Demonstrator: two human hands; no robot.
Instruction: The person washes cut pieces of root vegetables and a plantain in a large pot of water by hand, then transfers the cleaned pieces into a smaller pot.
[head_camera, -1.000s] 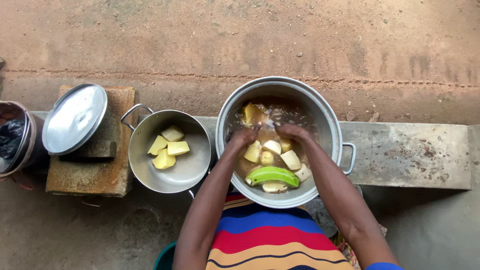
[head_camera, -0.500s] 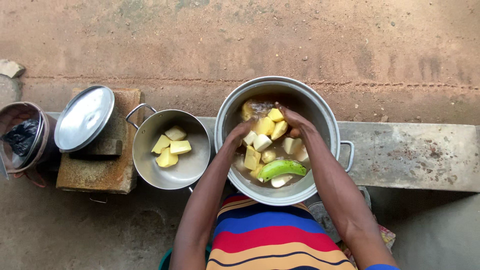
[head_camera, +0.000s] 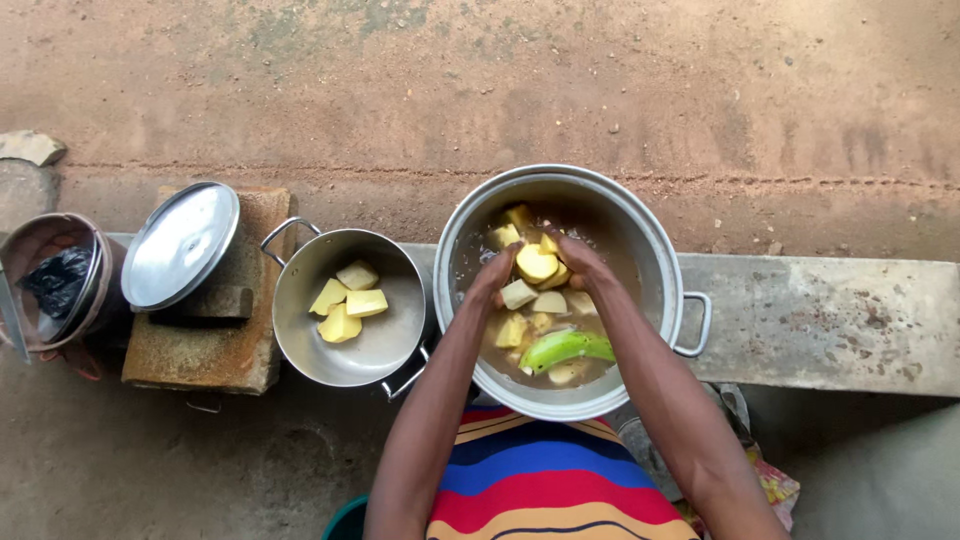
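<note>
We work outdoors over bare reddish earth, with a low concrete ledge (head_camera: 820, 320) running across the view. The large metal pot (head_camera: 655, 262) stands at the ledge's near edge, filled with murky brown water. Peeled yellow pieces float in it, along with one unpeeled green plantain (head_camera: 565, 347) near the rim closest to us.

Both hands are inside this pot. The left hand (head_camera: 497, 272) and the right hand (head_camera: 578, 262) face each other, fingers curled, and together grip a yellow peeled piece (head_camera: 536, 264) held above the water. Other pieces lie touching the fingers.

To the left, a smaller metal pan (head_camera: 385, 345) with two loop handles holds four cut yellow chunks (head_camera: 345, 300), dry and grouped at its far side. Beside it, a round metal lid (head_camera: 180, 245) rests tilted on a rusty block (head_camera: 240, 350). A brown bucket (head_camera: 40, 285) with dark contents stands at the left edge.

The water hides how deep the pot's contents go. The bucket's contents cannot be identified. The striped garment (head_camera: 545, 480) and both arms are cut off at the bottom edge, and the items under the right forearm are too obscured to name.
</note>
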